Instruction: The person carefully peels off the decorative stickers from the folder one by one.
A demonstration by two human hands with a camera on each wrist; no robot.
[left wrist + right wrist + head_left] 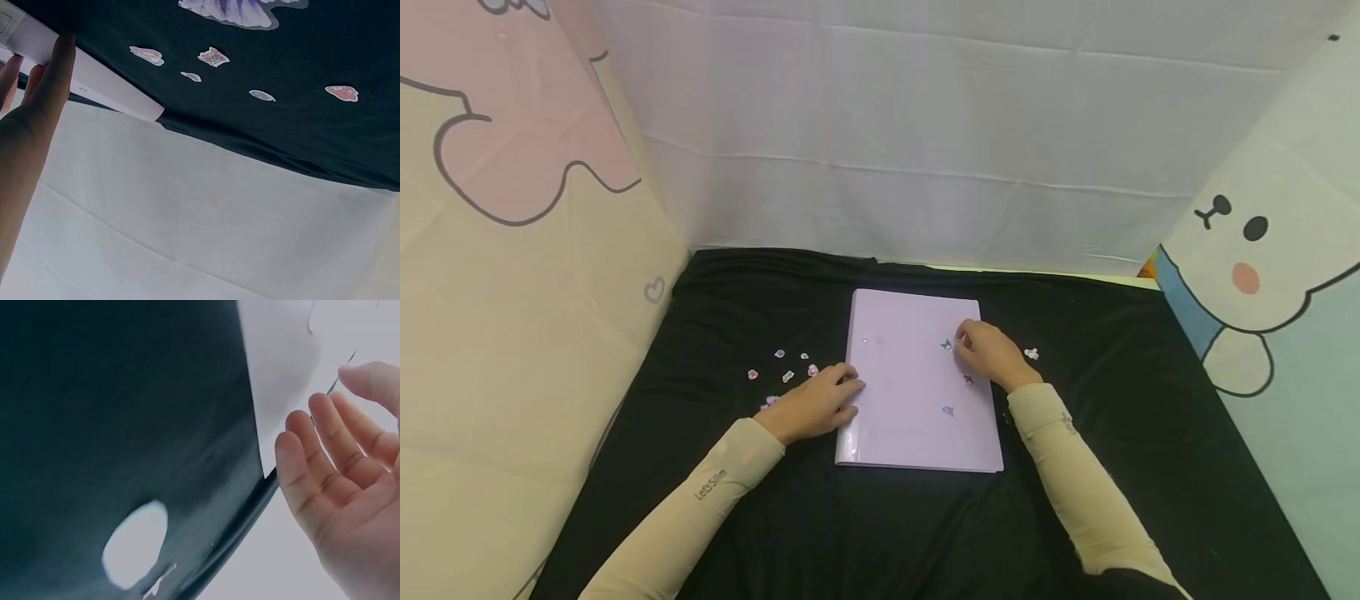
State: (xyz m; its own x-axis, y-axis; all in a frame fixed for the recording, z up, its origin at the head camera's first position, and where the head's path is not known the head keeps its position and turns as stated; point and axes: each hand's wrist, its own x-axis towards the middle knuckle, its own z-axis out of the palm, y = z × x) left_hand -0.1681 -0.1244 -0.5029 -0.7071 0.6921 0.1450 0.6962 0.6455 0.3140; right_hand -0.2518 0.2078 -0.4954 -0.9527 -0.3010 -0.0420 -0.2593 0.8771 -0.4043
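Note:
A lilac folder (910,375) lies on the black cloth. My left hand (820,404) rests along its left edge with the fingers spread; in the left wrist view the fingers (59,69) touch the folder's spine. My right hand (992,354) is over the folder's right side, beside a small teal sticker (946,344). In the right wrist view its fingers (328,434) are loosely bent, the thumb stands apart, and nothing shows between them. A red sticker (967,381) and a bluish-purple sticker (948,411) also lie on the folder.
Several loose cut-out stickers, among them a red one (752,375), lie left of the folder. A white sticker (1032,354) lies right of it. Black cloth (910,533) covers the table. A white curtain (925,150) hangs behind, with printed curtains at both sides.

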